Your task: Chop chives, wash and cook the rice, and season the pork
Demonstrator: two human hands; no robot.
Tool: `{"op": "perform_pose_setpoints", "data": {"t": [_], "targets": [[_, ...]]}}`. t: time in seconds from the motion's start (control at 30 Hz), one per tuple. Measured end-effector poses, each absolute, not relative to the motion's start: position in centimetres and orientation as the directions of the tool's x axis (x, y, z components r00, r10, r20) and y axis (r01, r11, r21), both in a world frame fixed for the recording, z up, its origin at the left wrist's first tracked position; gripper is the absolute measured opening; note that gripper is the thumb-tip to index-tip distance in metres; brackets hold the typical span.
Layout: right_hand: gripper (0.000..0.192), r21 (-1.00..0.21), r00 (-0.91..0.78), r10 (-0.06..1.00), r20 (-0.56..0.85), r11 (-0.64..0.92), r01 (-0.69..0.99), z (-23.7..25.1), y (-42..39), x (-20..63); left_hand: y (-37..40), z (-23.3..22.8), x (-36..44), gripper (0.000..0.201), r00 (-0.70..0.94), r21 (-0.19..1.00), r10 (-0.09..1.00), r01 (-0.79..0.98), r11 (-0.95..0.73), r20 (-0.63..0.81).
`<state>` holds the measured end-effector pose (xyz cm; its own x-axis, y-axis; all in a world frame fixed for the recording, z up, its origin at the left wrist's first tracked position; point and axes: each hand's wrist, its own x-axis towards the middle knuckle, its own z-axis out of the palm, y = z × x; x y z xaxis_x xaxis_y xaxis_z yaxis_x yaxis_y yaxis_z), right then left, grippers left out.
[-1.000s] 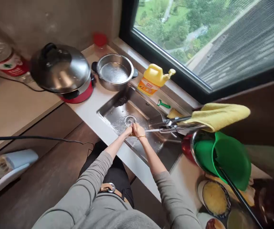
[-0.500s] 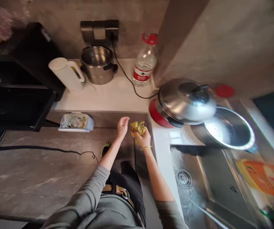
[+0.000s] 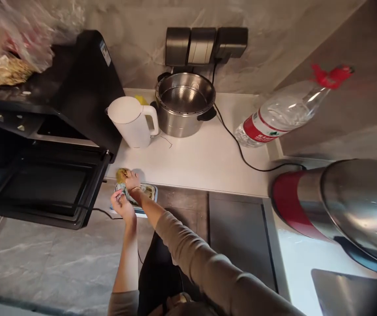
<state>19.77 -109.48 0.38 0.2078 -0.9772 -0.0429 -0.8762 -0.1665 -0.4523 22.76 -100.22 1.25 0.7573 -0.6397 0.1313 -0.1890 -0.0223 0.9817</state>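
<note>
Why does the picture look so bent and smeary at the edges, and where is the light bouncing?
Head view: wide-lens warp leans the water bottle and stretches the steel lid at the right edge; both look smeared. The lid shows bright glare patches. The corners fall off dark. The right hand with its yellow cloth casts a soft shadow on the white counter; the left hand is slightly blurred.

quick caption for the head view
Right hand presses a yellow cloth on the white counter edge beside the kettle.

Yellow-green cloth [image 3: 121, 174]; white kettle [image 3: 131, 121]; silver pot [image 3: 185, 103]; red-labelled clear bottle [image 3: 282, 115]; black oven [image 3: 40, 145]
</note>
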Motion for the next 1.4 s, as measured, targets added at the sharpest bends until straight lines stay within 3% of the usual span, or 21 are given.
{"op": "perform_pose_setpoints", "data": {"t": [0.1, 0.23, 0.37, 0.5, 0.57, 0.6, 0.7, 0.73, 0.8, 0.9, 1.03, 1.13, 1.27, 1.33, 1.4], "targets": [[0.049, -0.383, 0.196, -0.964, -0.181, -0.114, -0.917, -1.0, -107.5, 16.5, -101.4, 1.0, 22.6, 0.013, 0.732, 0.985, -0.679, -0.153, -0.081, 0.057], [0.057, -0.261, -0.041, -0.962, -0.269, 0.113, -0.959, -1.1, -102.7, 6.1, -103.1, 1.8, 19.8, 0.015, 0.635, 0.993, -0.773, -0.091, -0.076, -0.001], [0.059, -0.127, -0.425, -0.881, -0.211, 0.455, -0.881, 0.6, -98.3, -6.8, -103.8, 2.6, 16.6, 0.014, 0.527, 0.995, -0.848, -0.041, -0.086, -0.052], [0.057, -0.186, -0.738, -0.668, -0.096, 0.740, -0.646, 2.7, -98.5, -12.3, -103.4, 2.8, 14.2, 0.013, 0.429, 0.995, -0.900, -0.021, -0.096, -0.078], [0.060, -0.256, -0.716, -0.695, -0.070, 0.706, -0.660, 2.9, -101.1, -9.6, -103.2, 2.8, 13.6, 0.012, 0.407, 0.996, -0.910, -0.012, -0.091, -0.078], [0.062, -0.312, -0.624, -0.780, -0.049, 0.606, -0.732, 2.7, -102.9, -7.1, -103.2, 2.8, 13.4, 0.012, 0.406, 0.996, -0.911, -0.014, -0.088, -0.075], [0.056, -0.332, -0.138, -0.989, -0.061, 0.150, -0.931, 1.5, -108.8, 2.2, -103.5, 3.0, 13.7, 0.012, 0.425, 0.997, -0.904, -0.039, -0.063, -0.041], [0.053, -0.323, 0.024, -0.996, -0.091, 0.007, -0.946, 1.0, -110.5, 5.0, -103.7, 3.1, 14.0, 0.012, 0.432, 0.997, -0.902, -0.051, -0.049, -0.022], [0.047, -0.321, 0.113, -0.985, -0.129, -0.067, -0.945, 0.2, -112.7, 8.5, -104.1, 3.1, 14.7, 0.011, 0.441, 0.997, -0.897, -0.078, -0.022, 0.015], [0.050, -0.256, -0.009, -0.978, -0.210, 0.064, -0.964, -0.6, -113.1, 7.6, -104.8, 3.0, 15.1, 0.010, 0.449, 0.993, -0.892, -0.119, -0.011, 0.044], [0.054, -0.158, -0.376, -0.899, -0.224, 0.414, -0.896, -0.4, -110.6, -2.4, -105.5, 2.7, 13.4, 0.010, 0.421, 0.994, -0.907, -0.099, -0.034, 0.011], [0.055, -0.095, -0.615, -0.768, -0.180, 0.636, -0.766, 0.9, -107.9, -11.9, -105.7, 2.7, 10.9, 0.010, 0.318, 0.994, -0.948, -0.102, -0.036, -0.001], [0.056, -0.043, -0.859, -0.504, -0.089, 0.863, -0.503, 3.0, -104.5, -20.3, -105.2, 2.9, 7.7, 0.009, 0.156, 0.997, -0.988, -0.080, -0.003, 0.010], [0.057, -0.057, -0.825, -0.559, -0.085, 0.829, -0.556, 3.4, -103.3, -20.9, -104.7, 2.9, 6.1, 0.009, 0.107, 0.998, -0.994, -0.068, 0.002, 0.009], [0.057, -0.095, -0.659, -0.744, -0.112, 0.668, -0.738, 3.1, -102.6, -19.5, -104.2, 3.0, 4.5, 0.009, 0.057, 0.998, -0.998, -0.064, 0.001, 0.005]]}}
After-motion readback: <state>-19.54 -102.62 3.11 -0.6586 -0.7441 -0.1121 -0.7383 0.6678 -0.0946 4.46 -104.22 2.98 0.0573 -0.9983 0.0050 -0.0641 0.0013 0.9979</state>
